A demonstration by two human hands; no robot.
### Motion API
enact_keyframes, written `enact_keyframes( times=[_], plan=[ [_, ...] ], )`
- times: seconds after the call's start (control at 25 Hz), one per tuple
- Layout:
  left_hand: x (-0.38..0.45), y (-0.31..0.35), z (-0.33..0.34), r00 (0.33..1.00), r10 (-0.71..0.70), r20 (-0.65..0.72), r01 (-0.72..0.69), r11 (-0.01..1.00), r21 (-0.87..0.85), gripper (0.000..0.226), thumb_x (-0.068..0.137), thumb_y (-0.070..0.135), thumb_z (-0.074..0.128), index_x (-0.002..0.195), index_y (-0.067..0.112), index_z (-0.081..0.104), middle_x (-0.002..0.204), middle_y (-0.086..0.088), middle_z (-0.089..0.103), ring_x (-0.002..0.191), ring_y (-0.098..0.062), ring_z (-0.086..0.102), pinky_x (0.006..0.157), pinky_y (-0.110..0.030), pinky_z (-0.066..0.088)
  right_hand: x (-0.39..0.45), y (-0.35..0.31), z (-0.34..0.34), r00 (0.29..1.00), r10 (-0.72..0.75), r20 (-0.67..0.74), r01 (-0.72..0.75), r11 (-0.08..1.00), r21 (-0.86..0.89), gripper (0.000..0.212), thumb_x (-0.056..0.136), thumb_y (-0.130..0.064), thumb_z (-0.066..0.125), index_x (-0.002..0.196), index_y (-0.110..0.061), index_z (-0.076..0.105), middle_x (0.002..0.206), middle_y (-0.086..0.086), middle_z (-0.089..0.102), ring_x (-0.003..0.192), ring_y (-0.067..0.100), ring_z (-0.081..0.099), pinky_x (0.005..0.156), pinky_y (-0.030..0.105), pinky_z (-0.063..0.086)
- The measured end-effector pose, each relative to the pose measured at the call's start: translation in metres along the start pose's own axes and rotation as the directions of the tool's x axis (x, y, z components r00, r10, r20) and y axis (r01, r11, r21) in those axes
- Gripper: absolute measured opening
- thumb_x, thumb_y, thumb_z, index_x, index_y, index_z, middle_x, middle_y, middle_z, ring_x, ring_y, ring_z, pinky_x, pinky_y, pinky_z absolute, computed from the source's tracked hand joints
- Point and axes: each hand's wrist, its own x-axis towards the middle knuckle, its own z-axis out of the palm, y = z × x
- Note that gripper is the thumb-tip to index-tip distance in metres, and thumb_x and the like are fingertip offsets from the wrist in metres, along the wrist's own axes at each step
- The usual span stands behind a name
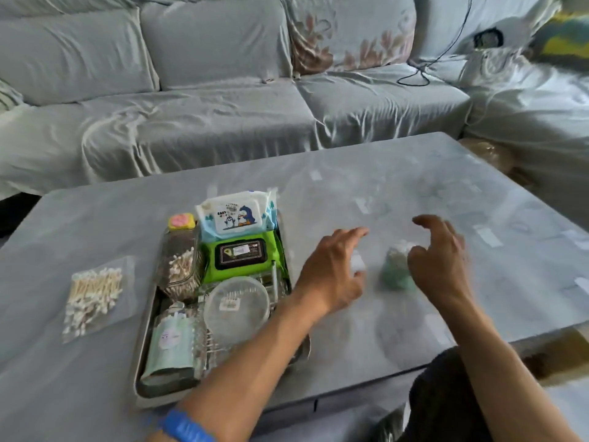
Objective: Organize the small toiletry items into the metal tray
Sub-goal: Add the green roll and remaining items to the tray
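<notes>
We see a metal tray point(145, 352) on a grey table point(414, 186), its long axis running from the near edge away toward the sofa point(191, 106); inside it, at the far end, lies a wipes pack point(236, 215) with penguins on its lid, its long axis across the tray; just nearer sits a green pack point(240, 258), also lying crosswise, touching the first; along the tray's left side a clear box of swabs point(181, 269) stands tilted, with a yellow and pink item point(181, 221) beyond it; a round clear lid point(237, 303) rests near the middle, and a pale green packet point(170, 349) lies at the near end, lengthwise with the tray. Left of the tray, apart from it, a bag of swabs point(95, 293) lies flat on the table, the sticks pointing roughly toward and away from us. Right of the tray, the left hand point(331, 275) is loosely curled about something small and white point(357, 261), though blur keeps us from telling if it grips; the right hand point(439, 256) is spread, fingers bent, just beside a blurred teal and white item point(396, 269) on the table between the 2 hands. A blue band point(188, 427) circles the left wrist.
</notes>
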Motion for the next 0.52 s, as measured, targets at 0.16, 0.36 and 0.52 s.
enact_keyframes(
  times=[0.16, 0.36, 0.52],
  plan=[
    [0.036, 0.02, 0.034, 0.986, -0.026, 0.167, 0.026, 1.0, 0.003, 0.094, 0.076, 0.021, 0.071, 0.154, 0.023, 0.02, 0.155, -0.006, 0.032, 0.133, -0.03, 0.041, 0.108, -0.039, 0.04, 0.034, 0.051, -0.003, 0.905, 0.281, 0.321, -0.214, 0.95, -0.228, 0.069, 0.078, -0.006, 0.057, 0.143, -0.024, 0.043, 0.145, 0.016, 0.044, 0.128, 0.041, 0.045, 0.104, 0.049, 0.042],
    [0.055, 0.018, 0.065, 0.978, -0.011, 0.21, 0.003, 0.999, 0.041, 0.08, 0.077, 0.029, 0.078, 0.146, 0.02, 0.037, 0.139, -0.012, 0.053, 0.118, -0.033, 0.056, 0.092, -0.033, 0.047, 0.028, 0.055, 0.016, 0.896, 0.228, 0.381, -0.081, 0.928, -0.365, 0.066, 0.074, -0.029, 0.073, 0.136, -0.027, 0.049, 0.132, 0.016, 0.054, 0.118, 0.041, 0.054, 0.094, 0.041, 0.042],
    [0.028, 0.008, 0.052, 0.998, -0.041, 0.049, 0.044, 0.996, -0.077, 0.061, 0.072, 0.031, 0.082, 0.123, 0.02, 0.05, 0.119, -0.005, 0.062, 0.1, -0.025, 0.064, 0.077, -0.024, 0.045, 0.017, 0.038, 0.009, 0.889, 0.211, 0.406, -0.11, 0.96, -0.257, 0.067, 0.073, -0.034, 0.078, 0.133, -0.02, 0.053, 0.126, 0.014, 0.058, 0.106, 0.031, 0.056, 0.08, 0.033, 0.041]
  ],
)
